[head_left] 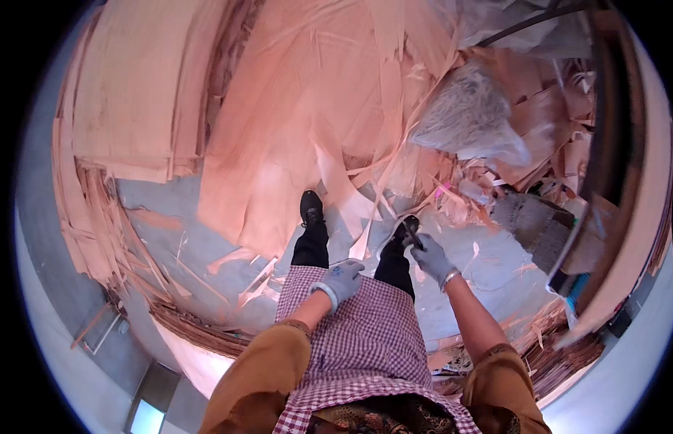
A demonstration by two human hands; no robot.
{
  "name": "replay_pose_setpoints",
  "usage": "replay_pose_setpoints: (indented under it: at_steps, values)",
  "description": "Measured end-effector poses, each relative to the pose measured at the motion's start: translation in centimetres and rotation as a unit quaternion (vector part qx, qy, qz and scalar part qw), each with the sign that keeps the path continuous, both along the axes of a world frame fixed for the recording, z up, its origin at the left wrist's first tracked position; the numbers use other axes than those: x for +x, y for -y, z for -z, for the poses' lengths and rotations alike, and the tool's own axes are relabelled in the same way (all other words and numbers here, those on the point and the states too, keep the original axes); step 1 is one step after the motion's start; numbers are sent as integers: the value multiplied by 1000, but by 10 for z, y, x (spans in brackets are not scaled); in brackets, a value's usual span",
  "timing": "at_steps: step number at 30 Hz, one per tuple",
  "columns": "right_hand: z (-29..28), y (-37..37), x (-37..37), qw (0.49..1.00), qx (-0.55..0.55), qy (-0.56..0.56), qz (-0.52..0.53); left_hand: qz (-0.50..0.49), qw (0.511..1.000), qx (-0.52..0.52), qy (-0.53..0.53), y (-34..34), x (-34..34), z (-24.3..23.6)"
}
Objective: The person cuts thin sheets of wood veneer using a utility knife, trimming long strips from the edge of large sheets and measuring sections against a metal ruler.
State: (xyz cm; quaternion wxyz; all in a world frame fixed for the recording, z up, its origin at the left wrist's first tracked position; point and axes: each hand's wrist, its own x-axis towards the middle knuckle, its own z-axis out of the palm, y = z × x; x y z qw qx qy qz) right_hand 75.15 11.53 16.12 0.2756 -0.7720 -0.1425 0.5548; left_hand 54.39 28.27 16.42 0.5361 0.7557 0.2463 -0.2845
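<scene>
Grey-gloved left hand (340, 282) curled, contents unclear; right hand (432, 260) around dark tool (416, 237); floor (156, 194) beside veneer edge (239, 235)

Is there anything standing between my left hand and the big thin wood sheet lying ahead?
Yes, in this view: the left leg lies between the left hand and the big wood sheet, with the black shoe near the sheet's edge. The hand may pass beside it.

no text can be read; the faint blue mark (336, 271) on the left glove (343, 283) is illegible
</scene>
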Motion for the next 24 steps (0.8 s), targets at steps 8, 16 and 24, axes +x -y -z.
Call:
replay_pose_setpoints:
  at_steps: [8, 16, 24]
  values:
    - [278, -87, 62, 972, -71, -88, 208, -49, 991, -63, -103, 22, -11, 100]
    - [458, -47, 119, 941, 84, 325, 24, -95, 986, -136, 27, 15, 67, 112]
    - [276, -182, 64, 922, 106, -109, 356, -84, 995, -52, 14, 18, 55, 122]
